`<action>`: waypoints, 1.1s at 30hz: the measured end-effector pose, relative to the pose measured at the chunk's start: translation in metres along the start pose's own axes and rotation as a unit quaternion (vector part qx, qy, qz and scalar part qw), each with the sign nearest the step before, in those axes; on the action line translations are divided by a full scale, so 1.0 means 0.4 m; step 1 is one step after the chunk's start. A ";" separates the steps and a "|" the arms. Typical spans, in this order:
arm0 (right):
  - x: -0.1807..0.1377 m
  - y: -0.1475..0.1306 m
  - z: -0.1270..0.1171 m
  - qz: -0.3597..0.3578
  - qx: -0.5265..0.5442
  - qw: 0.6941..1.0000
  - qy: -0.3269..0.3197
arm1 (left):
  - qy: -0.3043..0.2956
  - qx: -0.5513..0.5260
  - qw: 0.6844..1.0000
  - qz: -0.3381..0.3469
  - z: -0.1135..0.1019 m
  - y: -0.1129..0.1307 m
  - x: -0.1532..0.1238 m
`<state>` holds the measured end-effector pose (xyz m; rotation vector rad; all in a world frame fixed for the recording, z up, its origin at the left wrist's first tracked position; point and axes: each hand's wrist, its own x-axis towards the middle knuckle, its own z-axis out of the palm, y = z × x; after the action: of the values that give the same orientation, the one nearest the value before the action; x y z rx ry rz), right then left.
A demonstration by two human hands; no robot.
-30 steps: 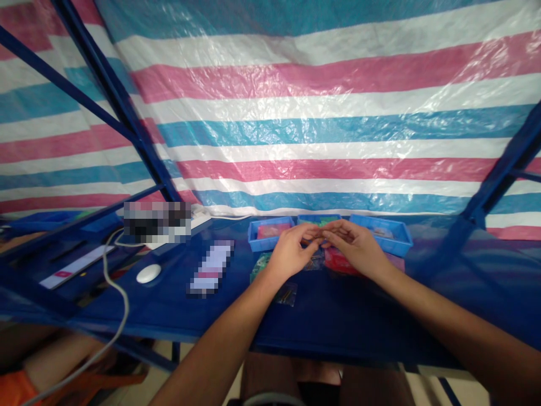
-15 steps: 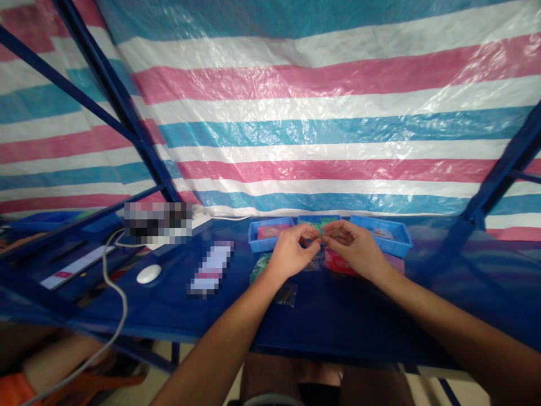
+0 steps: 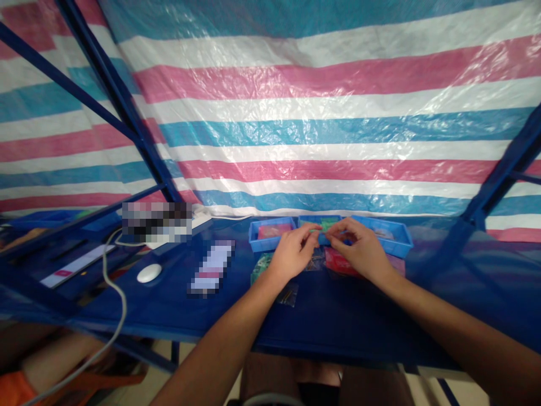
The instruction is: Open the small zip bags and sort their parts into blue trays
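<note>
My left hand (image 3: 295,250) is closed, thumb against the fingers, in front of the middle blue tray (image 3: 305,219). My right hand (image 3: 358,243) faces it with thumb and index finger pinched together. A small gap lies between the two sets of fingertips; whatever they hold is too small to make out. Below the hands are a red packet (image 3: 337,263) and a clear bag with small thin pieces (image 3: 315,263). A green packet (image 3: 261,266) lies partly behind my left wrist, and another small clear bag (image 3: 289,294) lies nearer me.
A left blue tray (image 3: 258,243) holds pink packets; a right blue tray (image 3: 397,246) holds small items. Farther left on the blue table (image 3: 338,321) are a blurred phone (image 3: 211,268), a white mouse (image 3: 149,273) and a white cable (image 3: 114,285). A person's arm shows at lower left.
My fingertips have moved slightly apart, the right hand tilting a little upward. The green contents of the middle tray show more between them. Trays and packets have stayed in place.
</note>
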<state>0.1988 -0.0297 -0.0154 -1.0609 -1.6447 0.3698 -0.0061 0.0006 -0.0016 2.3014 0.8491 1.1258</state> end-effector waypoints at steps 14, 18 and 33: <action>0.006 0.008 -0.011 -0.006 -0.005 0.999 -0.043 | 0.051 -0.078 0.994 -0.055 0.013 -0.031 0.011; 0.007 0.007 -0.010 -0.018 0.022 0.999 -0.015 | 0.019 -0.019 1.000 0.002 0.004 -0.019 0.009; 0.056 0.066 -0.141 -0.094 -0.379 0.920 -0.039 | 0.026 0.085 0.992 0.092 -0.009 -0.016 0.005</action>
<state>0.2608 -0.0129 0.0002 -1.4352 -1.9978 -0.4034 -0.0102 0.0069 -0.0026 2.5446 0.7915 1.2393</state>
